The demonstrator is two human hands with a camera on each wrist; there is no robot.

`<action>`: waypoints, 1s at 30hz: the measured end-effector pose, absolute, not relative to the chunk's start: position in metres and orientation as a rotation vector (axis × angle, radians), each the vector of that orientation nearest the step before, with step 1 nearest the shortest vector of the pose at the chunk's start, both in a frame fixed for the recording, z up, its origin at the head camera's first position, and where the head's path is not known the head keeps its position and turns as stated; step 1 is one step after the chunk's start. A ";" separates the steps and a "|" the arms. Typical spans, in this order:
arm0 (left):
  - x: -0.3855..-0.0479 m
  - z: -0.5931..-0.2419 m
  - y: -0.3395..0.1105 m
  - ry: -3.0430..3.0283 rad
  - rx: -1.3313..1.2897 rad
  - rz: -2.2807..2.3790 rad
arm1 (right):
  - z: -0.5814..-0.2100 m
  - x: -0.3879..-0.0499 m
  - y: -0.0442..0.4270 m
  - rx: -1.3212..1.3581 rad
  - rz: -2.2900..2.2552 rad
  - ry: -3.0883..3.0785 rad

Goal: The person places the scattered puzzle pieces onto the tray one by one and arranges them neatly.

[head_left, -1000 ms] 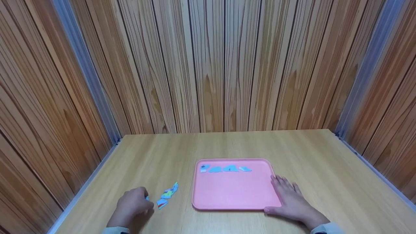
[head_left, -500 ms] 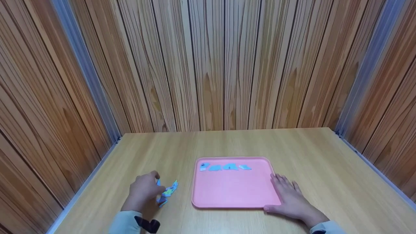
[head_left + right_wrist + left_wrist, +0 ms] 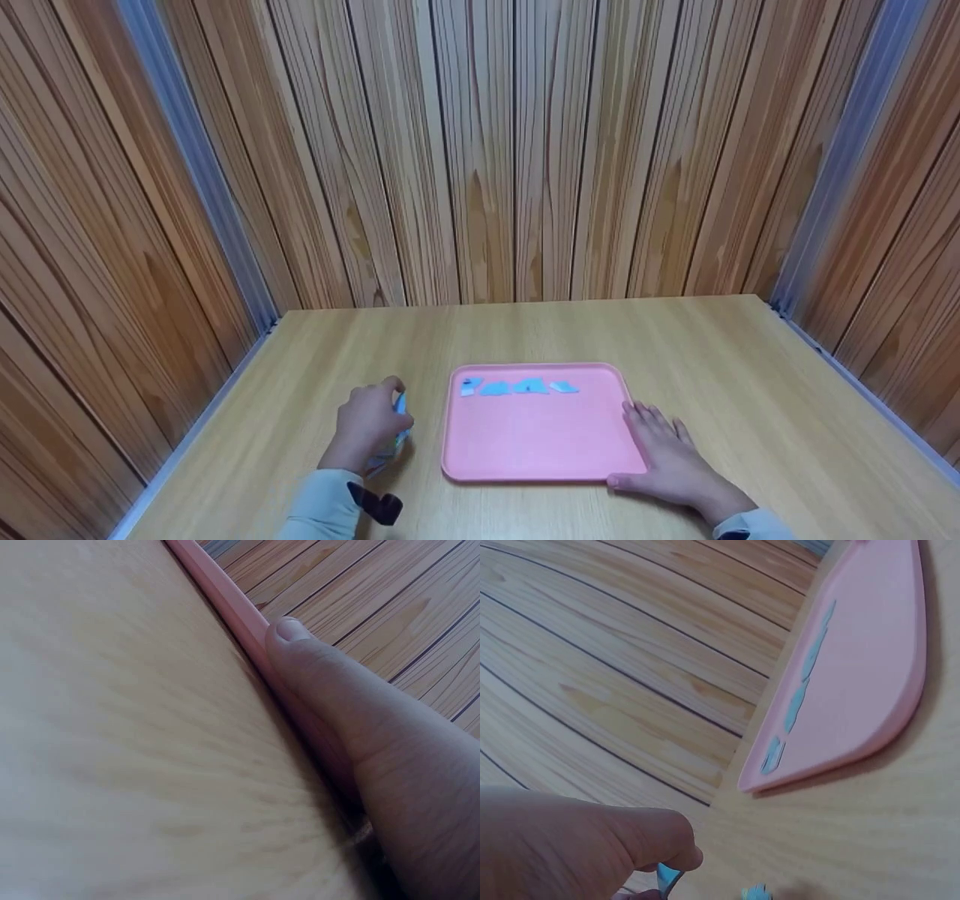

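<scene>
My left hand (image 3: 367,424) is left of the pink tray (image 3: 544,442), pinching a flat light-blue piece (image 3: 400,403) between thumb and fingers. In the left wrist view that piece (image 3: 669,879) shows only in part below the fingers. Under the hand, other printed pieces (image 3: 384,456) lie on the table, mostly hidden. Several irregular blue pieces (image 3: 495,388) form a row along the tray's far side. My right hand (image 3: 667,461) rests at the tray's right near corner with fingers extended. Its thumb (image 3: 307,652) touches the tray's near rim in the right wrist view.
The wooden table (image 3: 360,337) carries the tray slightly right of its middle. Wood-plank walls (image 3: 480,150) stand behind it and at both sides, with grey metal strips (image 3: 202,165) in the corners.
My left hand has moved right and farther from me with the blue piece, now above the pieces on the table. My right hand and the tray stay put.
</scene>
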State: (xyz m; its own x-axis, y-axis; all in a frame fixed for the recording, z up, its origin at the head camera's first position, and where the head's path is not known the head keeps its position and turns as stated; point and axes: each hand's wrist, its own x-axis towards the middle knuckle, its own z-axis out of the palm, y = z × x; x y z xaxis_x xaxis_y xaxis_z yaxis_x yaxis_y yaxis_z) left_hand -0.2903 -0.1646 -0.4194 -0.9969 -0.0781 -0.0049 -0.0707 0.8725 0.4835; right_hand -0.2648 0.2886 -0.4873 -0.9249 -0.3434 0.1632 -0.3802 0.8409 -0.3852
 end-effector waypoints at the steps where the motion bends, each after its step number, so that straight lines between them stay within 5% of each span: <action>1: -0.292 -0.419 -0.162 -3.024 0.115 -0.774 | -0.487 -0.265 0.289 0.578 0.638 -2.929; 30: -0.324 -0.416 -0.088 -2.924 0.121 -0.950 | -0.488 -0.267 0.288 0.562 0.661 -2.966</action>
